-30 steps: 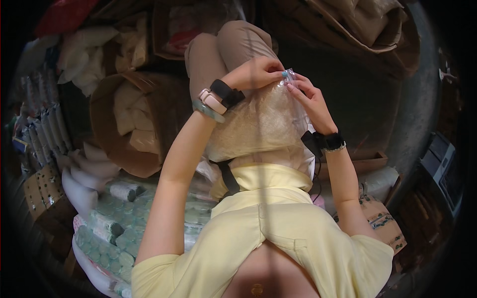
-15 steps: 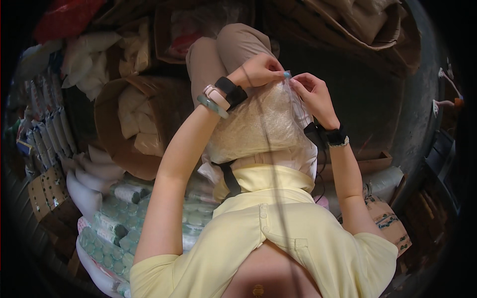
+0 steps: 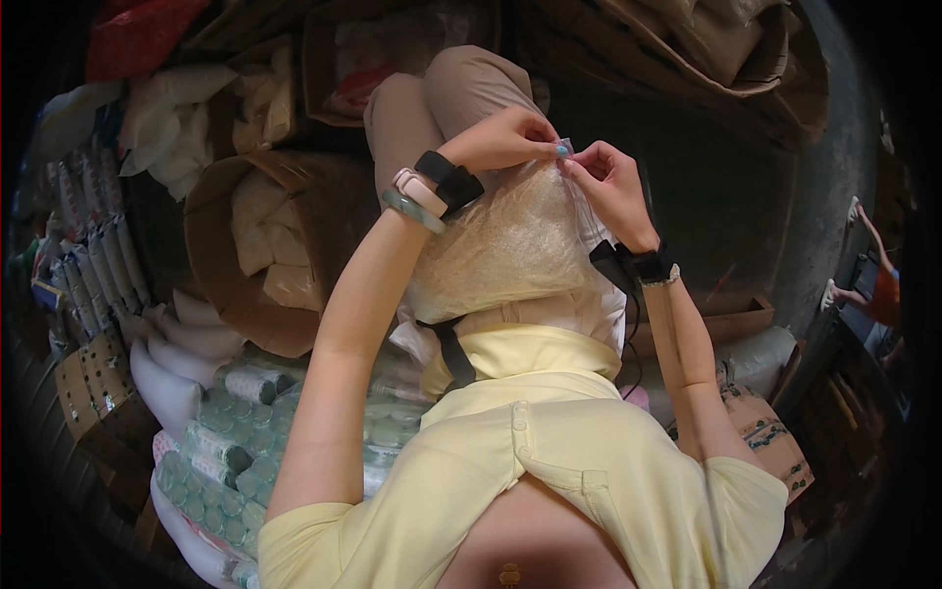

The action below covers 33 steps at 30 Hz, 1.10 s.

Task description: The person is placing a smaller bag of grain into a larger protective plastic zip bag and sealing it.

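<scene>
A clear plastic bag (image 3: 500, 245), filled with pale, off-white contents too fine to make out, lies across my lap on my beige trousers. My left hand (image 3: 510, 138) pinches its top edge at the far right corner, thumb and fingers together. Close beside it, my right hand (image 3: 610, 182) pinches the same edge between thumb and forefinger, the other fingers curled. The two sets of fingertips almost touch. Black straps circle both wrists, and the left one also wears a pink band and a pale green bangle.
An open round cardboard container (image 3: 221, 265) with pale filled bags stands left of my legs. Wrapped packs of greenish jars (image 3: 221, 471) lie at the lower left. A large carton (image 3: 756, 74) holds brown bags at the far right. Another person's legs (image 3: 863, 260) show at the right edge.
My right hand has shifted slightly left and its fingers have drawn in closer to the bag's edge. My left hand has moved a little left. The other person's legs show more at the right.
</scene>
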Each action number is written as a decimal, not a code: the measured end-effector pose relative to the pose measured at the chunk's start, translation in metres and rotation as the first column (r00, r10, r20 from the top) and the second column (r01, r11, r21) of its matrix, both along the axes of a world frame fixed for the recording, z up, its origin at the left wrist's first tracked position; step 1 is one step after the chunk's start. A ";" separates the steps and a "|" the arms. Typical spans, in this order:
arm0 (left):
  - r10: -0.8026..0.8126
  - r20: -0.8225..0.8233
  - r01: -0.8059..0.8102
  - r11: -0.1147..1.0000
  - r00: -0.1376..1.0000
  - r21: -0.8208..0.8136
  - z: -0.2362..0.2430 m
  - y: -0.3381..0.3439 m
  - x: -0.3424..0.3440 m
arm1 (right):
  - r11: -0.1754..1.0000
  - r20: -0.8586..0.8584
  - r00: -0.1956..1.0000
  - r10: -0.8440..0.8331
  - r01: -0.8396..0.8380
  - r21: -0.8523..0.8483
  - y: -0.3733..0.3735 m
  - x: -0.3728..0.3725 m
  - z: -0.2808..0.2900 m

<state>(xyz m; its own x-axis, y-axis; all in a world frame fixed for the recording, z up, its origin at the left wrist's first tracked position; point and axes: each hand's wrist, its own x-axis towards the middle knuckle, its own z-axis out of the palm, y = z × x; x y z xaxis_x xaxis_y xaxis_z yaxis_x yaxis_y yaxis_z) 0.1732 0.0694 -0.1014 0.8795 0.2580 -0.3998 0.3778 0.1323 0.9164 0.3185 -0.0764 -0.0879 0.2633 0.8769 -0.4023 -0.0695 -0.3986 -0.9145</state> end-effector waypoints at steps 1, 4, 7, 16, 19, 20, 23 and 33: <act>-0.001 -0.006 0.001 1.000 1.000 0.018 0.000 0.000 -0.001 | 1.000 0.000 1.000 0.003 -0.003 0.000 0.000 0.000 0.002; 0.013 -0.017 -0.011 0.992 1.000 0.123 0.000 -0.004 0.000 | 0.999 0.008 1.000 0.013 -0.013 -0.050 0.001 0.003 0.011; 0.017 -0.034 -0.010 0.981 0.999 0.196 0.002 -0.004 0.002 | 0.997 -0.075 0.997 -0.003 -0.003 -0.080 0.001 0.006 0.019; -0.030 -0.047 0.035 0.994 0.998 0.107 0.000 0.001 0.000 | 0.993 -0.143 0.990 0.006 -0.023 -0.118 -0.001 0.009 0.012; -0.045 -0.056 0.052 0.991 0.997 0.121 0.000 0.000 0.001 | 0.996 -0.123 0.992 0.012 -0.023 -0.091 0.000 0.008 0.014; -0.047 -0.052 0.054 0.990 0.998 0.131 -0.001 0.000 0.002 | 0.996 -0.112 0.994 0.012 -0.022 -0.090 0.000 0.008 0.013; -0.013 -0.006 0.014 0.985 1.000 0.174 -0.004 -0.002 0.002 | 0.997 -0.095 0.995 0.017 -0.024 -0.080 0.000 0.007 0.009; -0.029 -0.008 0.030 0.992 1.000 0.123 -0.002 -0.001 0.000 | 0.997 -0.038 0.999 0.024 -0.027 -0.075 -0.002 0.010 0.012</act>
<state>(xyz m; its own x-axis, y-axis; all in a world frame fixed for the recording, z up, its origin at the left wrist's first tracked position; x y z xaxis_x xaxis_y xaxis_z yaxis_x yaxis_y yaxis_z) 0.1731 0.0680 -0.1030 0.8849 0.2797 -0.3725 0.3860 0.0073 0.9225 0.3283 -0.0779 -0.0760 0.2250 0.8500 -0.4763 -0.0920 -0.4681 -0.8789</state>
